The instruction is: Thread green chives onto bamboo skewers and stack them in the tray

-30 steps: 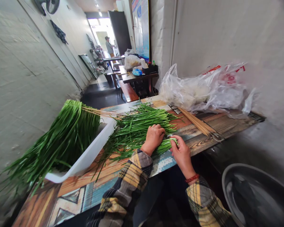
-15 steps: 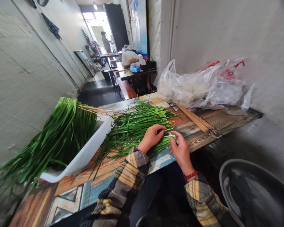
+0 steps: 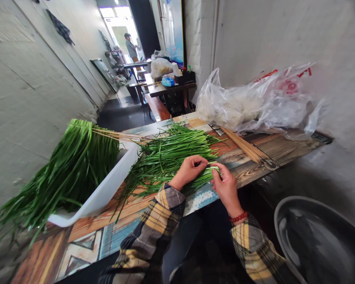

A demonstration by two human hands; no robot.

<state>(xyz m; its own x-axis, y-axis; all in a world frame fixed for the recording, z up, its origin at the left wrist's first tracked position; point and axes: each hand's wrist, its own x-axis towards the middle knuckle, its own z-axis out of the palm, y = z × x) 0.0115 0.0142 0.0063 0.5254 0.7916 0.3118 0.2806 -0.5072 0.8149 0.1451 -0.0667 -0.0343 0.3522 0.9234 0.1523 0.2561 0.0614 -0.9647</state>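
Greens (image 3: 65, 169) lie heaped in one white tray (image 3: 106, 189); one loose heap of green stalks (image 3: 177, 148) spreads across the tabletop (image 3: 118, 236). There the left hand (image 3: 191, 171) curls, knuckles up (its grip I cannot tell), while the right hand (image 3: 226, 187) pinches pale stalk ends (image 3: 214, 169). Rightward: one bundle of sticks (image 3: 245, 148), one grey basin (image 3: 298, 199).
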